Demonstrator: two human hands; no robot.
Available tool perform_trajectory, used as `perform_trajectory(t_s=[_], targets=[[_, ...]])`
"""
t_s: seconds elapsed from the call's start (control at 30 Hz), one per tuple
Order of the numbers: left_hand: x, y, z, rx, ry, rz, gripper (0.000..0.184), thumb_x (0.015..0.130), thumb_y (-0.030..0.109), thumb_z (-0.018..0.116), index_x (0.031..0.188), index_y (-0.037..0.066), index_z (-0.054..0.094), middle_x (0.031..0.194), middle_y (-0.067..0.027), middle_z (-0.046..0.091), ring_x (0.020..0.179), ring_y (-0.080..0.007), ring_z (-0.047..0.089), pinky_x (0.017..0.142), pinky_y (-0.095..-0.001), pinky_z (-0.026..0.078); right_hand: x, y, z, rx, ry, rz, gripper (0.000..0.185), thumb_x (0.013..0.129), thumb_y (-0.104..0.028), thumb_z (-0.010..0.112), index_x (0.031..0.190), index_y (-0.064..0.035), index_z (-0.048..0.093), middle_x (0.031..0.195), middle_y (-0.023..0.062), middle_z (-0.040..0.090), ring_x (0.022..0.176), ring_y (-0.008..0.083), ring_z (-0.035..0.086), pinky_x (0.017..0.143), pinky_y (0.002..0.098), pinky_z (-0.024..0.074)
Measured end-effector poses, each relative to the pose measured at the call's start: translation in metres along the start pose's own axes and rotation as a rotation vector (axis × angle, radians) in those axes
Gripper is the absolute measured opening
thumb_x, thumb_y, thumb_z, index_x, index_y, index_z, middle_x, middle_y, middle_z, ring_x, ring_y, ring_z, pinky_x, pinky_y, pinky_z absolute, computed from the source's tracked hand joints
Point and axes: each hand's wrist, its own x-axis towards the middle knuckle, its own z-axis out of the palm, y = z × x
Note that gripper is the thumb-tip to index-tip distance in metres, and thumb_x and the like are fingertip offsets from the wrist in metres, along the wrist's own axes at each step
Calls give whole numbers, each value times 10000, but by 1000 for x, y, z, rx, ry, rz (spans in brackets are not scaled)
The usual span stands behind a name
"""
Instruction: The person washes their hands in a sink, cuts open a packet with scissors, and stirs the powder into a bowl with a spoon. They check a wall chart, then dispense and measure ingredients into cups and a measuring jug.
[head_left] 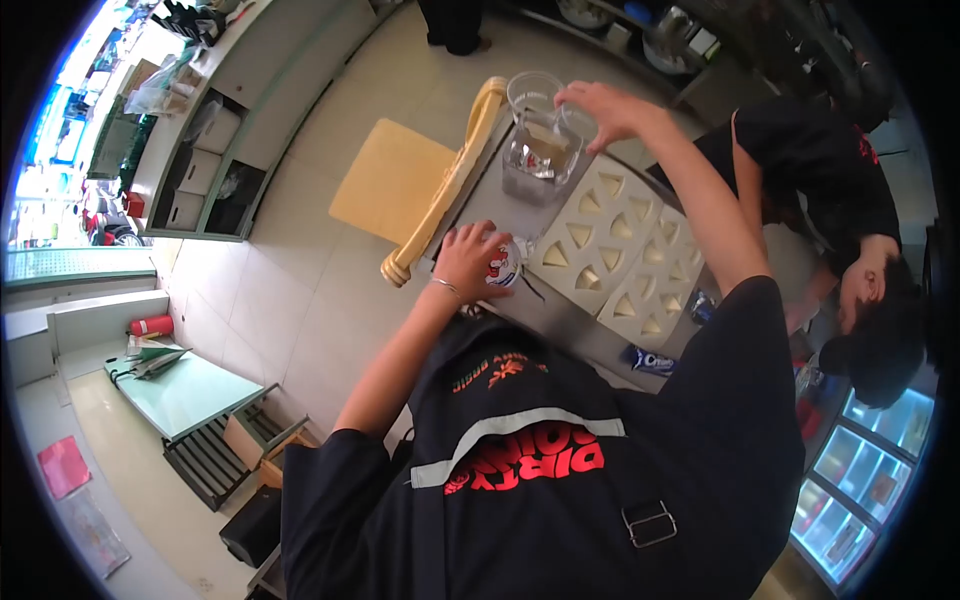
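Note:
My left hand (472, 262) is curved around a round white container (508, 262) with red and blue print, near the front left of the metal table. Farther up, my right hand (612, 112) has its fingers bent at the rim of a clear plastic cup (533, 92). Just below that cup stands a clear square tub (530, 185) with a silver packet (528, 158) in it. To the right of the tub lie pale trays (600, 235) with several wedge-shaped hollows.
Blue packets (652, 361) lie at the table's near right edge. A person in black (815, 170) leans in at the right. A wooden chair (392, 180) stands against the table's left side. Shelves with bowls (672, 50) are at the top.

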Motion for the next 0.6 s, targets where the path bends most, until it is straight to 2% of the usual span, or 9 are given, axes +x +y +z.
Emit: perform_trajectory(t_s=[0.07,0.13,0.2,0.23,0.33,0.4,0.43,0.53,0.6], targets=[[-4,-18,7,-366,-111,-93,956,567,427,905,1409,265,482,1384,-86,472,1316,-329,451,1045,-502,410,-5,-5,0,-20,61,-26,833,609,-156,874,1347,-167,489,1365,66,525,1266,323,525,1037,418,477],[-9,-15,-12,-358,-106,-92,959,591,419,897,1437,263,473,1389,-103,475,1318,-340,452,1011,-522,432,-7,-3,3,24,75,-9,818,610,-158,869,1333,-151,488,1353,69,532,1257,324,526,1044,415,468],[-12,-5,-21,-111,-42,84,965,582,360,880,1449,262,468,1365,-123,473,1292,-348,458,978,-521,450,-9,-2,4,61,88,7,803,610,-160,865,1319,-134,487,1340,71,538,1248,325,527,1050,412,459],[-9,-3,-15,-113,-51,92,965,582,360,880,1449,262,468,1365,-123,473,1292,-348,458,978,-521,450,-11,-3,1,66,150,-29,787,615,-155,854,1312,-126,492,1329,74,544,1239,323,532,1047,409,461],[-5,-4,-4,-149,-123,63,1000,541,313,855,1458,263,458,1346,-134,467,1274,-362,448,966,-527,447,-23,-9,-5,83,232,2,783,615,-155,843,1317,-125,497,1319,71,551,1213,323,548,1033,407,470],[-4,-8,-4,-218,-57,-53,1003,507,302,829,1443,273,469,1339,-142,452,1265,-372,433,965,-533,435,-33,-9,-14,72,249,59,795,611,-161,841,1328,-131,498,1320,66,553,1196,325,558,1023,409,477],[-2,-11,-2,-226,-57,-38,1003,507,302,829,1443,273,469,1339,-142,452,1265,-372,433,965,-533,435,-38,-10,-17,61,285,67,781,617,-162,838,1321,-130,503,1319,65,555,1196,321,560,1024,405,477],[-4,-19,5,-151,-100,32,974,523,362,836,1423,247,484,1382,-138,431,1296,-367,417,959,-572,423,-51,-17,-31,25,331,118,755,629,-162,833,1311,-128,511,1317,66,558,1194,313,564,1023,401,479],[2,-13,12,-4,-27,96,947,550,432,844,1401,205,497,1433,-133,409,1335,-364,393,977,-621,396,-63,-32,-42,6,348,176,744,636,-159,830,1308,-126,513,1318,68,557,1193,308,567,1022,399,480]])
